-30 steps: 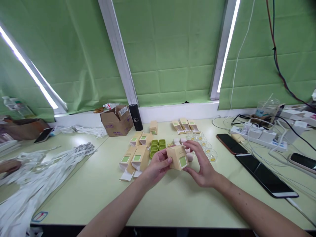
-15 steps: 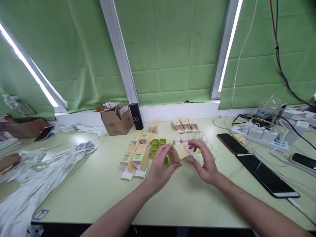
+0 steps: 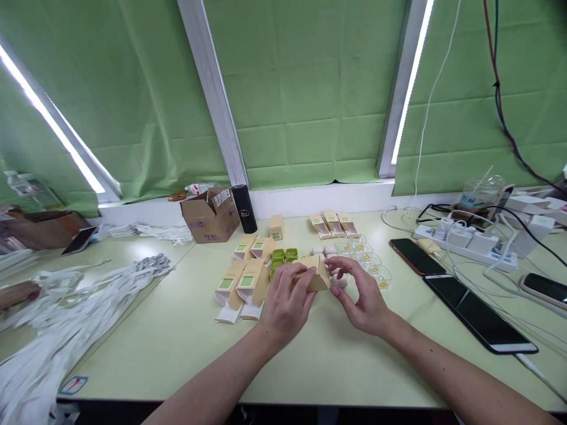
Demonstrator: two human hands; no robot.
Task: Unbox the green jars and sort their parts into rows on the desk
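Note:
A small tan cardboard box (image 3: 315,273) is held low over the pale green table (image 3: 186,330), between both hands. My left hand (image 3: 286,302) wraps its fingers over the box's left side. My right hand (image 3: 359,292) pinches the box's right end with thumb and fingertips. Just behind the box lie green plastic caps (image 3: 283,257) and small clear cups with yellow contents (image 3: 370,263). Flat and folded tan boxes with green labels (image 3: 245,282) lie to the left of my left hand.
Three more tan boxes (image 3: 333,224) lie further back, by a black bottle (image 3: 244,208) and an open brown carton (image 3: 209,215). Phones (image 3: 478,314) and a power strip with cables (image 3: 465,242) fill the right. White straps (image 3: 66,307) are heaped at the left.
Both hands turned the box and lowered it toward the table; its green label faced me a second ago and is now out of sight. The left fingers moved over the top.

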